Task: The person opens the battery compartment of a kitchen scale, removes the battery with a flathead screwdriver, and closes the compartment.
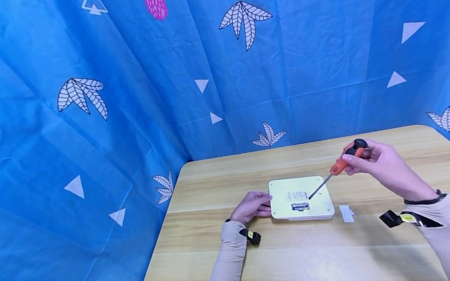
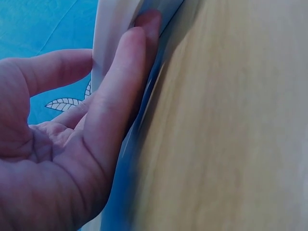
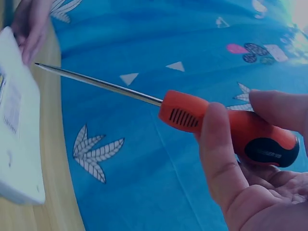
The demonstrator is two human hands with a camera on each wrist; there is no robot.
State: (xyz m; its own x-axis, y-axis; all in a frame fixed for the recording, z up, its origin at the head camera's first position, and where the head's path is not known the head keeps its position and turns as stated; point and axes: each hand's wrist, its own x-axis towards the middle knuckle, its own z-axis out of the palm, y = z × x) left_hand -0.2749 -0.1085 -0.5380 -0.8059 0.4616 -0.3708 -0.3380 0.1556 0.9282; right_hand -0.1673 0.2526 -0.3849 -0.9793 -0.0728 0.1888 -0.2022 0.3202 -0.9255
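A flat white device [image 1: 283, 191] with rounded corners and a printed label lies on the table, its small battery compartment [image 1: 300, 206] uncovered. My left hand [image 1: 252, 206] holds it by its left edge, fingers [image 2: 118, 82] on either side of the edge in the left wrist view. Above the device's right part, my right hand [image 1: 375, 158] grips a screwdriver [image 3: 185, 113] by its orange and black handle. The metal shaft slants down and left, and its tip overlaps the device near the label in the head view. Beside the device's right side lies a small white battery cover [image 1: 347, 214].
The wooden table [image 1: 204, 185] carries these things. A blue patterned curtain [image 1: 307, 87] hangs along its back and left edges. Both wrists wear black straps, such as the right wrist strap [image 1: 407, 218].
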